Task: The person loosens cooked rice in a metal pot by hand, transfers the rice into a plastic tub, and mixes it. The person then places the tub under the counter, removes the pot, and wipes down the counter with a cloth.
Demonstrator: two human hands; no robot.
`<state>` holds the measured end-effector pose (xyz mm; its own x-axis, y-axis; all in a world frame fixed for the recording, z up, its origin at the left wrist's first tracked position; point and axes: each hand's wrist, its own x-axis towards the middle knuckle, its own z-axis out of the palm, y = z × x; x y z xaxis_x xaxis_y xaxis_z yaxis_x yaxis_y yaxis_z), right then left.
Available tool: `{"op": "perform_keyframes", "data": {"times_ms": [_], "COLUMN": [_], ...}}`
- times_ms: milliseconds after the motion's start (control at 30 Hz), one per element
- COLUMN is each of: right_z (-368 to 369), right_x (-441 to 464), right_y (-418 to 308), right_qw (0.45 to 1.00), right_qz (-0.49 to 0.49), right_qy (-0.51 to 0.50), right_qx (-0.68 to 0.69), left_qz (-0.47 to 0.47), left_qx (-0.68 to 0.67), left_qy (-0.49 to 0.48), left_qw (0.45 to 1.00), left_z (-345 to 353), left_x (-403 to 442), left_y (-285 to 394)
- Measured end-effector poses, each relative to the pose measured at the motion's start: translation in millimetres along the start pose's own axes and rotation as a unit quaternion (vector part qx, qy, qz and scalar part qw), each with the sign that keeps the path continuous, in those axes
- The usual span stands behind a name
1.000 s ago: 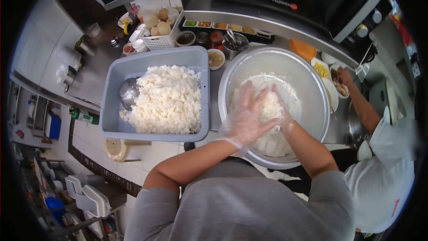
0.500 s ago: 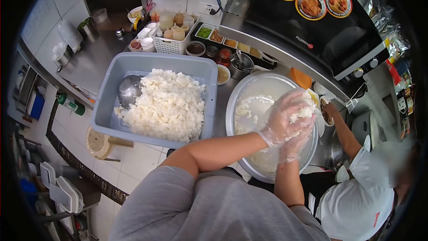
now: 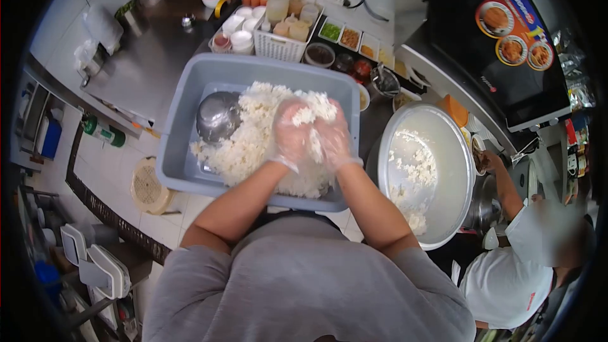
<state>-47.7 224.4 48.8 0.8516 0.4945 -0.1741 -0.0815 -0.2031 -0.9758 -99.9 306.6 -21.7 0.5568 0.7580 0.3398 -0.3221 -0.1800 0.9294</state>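
Both hands wear clear plastic gloves and are side by side over the grey-blue tub (image 3: 170, 145). My left hand (image 3: 292, 128) and my right hand (image 3: 332, 132) are cupped together around a clump of white rice (image 3: 316, 109). Beneath them lies a large heap of rice (image 3: 244, 145). A shiny metal bowl (image 3: 218, 116) rests in the tub, left of the heap. To the right of the tub stands a big round metal basin (image 3: 453, 183), tilted in view, with scattered rice (image 3: 415, 164) on its inner surface.
A white basket of bottles (image 3: 278, 47), sauce bowls and topping trays (image 3: 350, 37) stand behind the tub. A black microwave (image 3: 487, 82) is at the upper right. Beside the basin, a co-worker in a white shirt (image 3: 506, 285) reaches into a bowl. A stool (image 3: 151, 185) stands lower left.
Both hands have moved left from the basin to above the tub, carrying a clump of rice. The basin now shows only scattered rice. The view has shifted and turned.
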Motion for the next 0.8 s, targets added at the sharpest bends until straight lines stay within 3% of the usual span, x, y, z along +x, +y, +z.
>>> {"op": "perform_keyframes", "data": {"times_ms": [33,100,133,200,233,333,367,467,567,633,667,700,733,767,800], "right_z": [8.8,14.7,16.5,23.0,21.9,6.8,2.5,-3.5,42.2,56.4,58.5,52.0,52.2,46.6,40.6], "right_x": [2.0,29.0,41.0,38.8,34.2,40.3,45.2,48.5,-5.5,-31.3,-40.6,-42.2,-44.9,-43.0,-38.7], "right_y": [-1.4,46.0,60.4,41.3,23.7,10.2,7.4,7.2,-30.1,-8.5,5.5,39.9,48.9,51.4,49.3], "right_qw": [0.992,0.991,0.986,0.959,0.946,0.876,0.844,0.854,0.813,0.786,0.769,0.754,0.737,0.740,0.782], "right_qz": [0.005,-0.073,-0.118,-0.128,-0.116,-0.081,-0.071,-0.122,-0.104,-0.212,-0.261,-0.300,-0.339,-0.298,-0.280], "right_qy": [0.000,-0.055,-0.081,-0.039,-0.035,-0.052,-0.062,-0.094,-0.101,-0.147,-0.157,-0.145,-0.131,-0.167,-0.166], "right_qx": [-0.128,-0.102,-0.086,-0.249,-0.301,-0.472,-0.528,-0.498,-0.563,-0.562,-0.562,-0.566,-0.569,-0.579,-0.531], "left_qz": [0.022,0.068,0.014,-0.088,-0.065,-0.153,-0.118,-0.078,0.059,-0.086,-0.103,-0.119,-0.078,-0.036,-0.059], "left_qx": [0.046,0.131,0.075,-0.039,0.040,0.305,0.352,0.429,0.561,0.513,0.491,0.466,0.448,0.429,0.404], "left_qy": [-0.024,-0.076,-0.109,-0.175,-0.221,-0.255,-0.269,-0.312,-0.481,-0.407,-0.386,-0.364,-0.362,-0.356,-0.337], "left_qw": [0.998,0.986,0.991,0.980,0.972,0.905,0.889,0.844,0.671,0.751,0.774,0.797,0.814,0.830,0.848], "left_z": [-15.9,-41.0,-47.6,-58.1,-66.4,-78.6,-83.9,-94.3,-104.5,-102.2,-102.2,-102.1,-103.0,-102.8,-101.6], "left_x": [3.3,16.0,22.9,39.5,51.7,73.6,77.1,87.1,103.4,108.5,108.5,108.6,107.8,108.1,107.4], "left_y": [-4.7,-13.4,-11.0,-6.0,-7.2,29.6,12.9,14.0,1.5,15.1,16.1,17.0,13.6,10.5,6.9]}}
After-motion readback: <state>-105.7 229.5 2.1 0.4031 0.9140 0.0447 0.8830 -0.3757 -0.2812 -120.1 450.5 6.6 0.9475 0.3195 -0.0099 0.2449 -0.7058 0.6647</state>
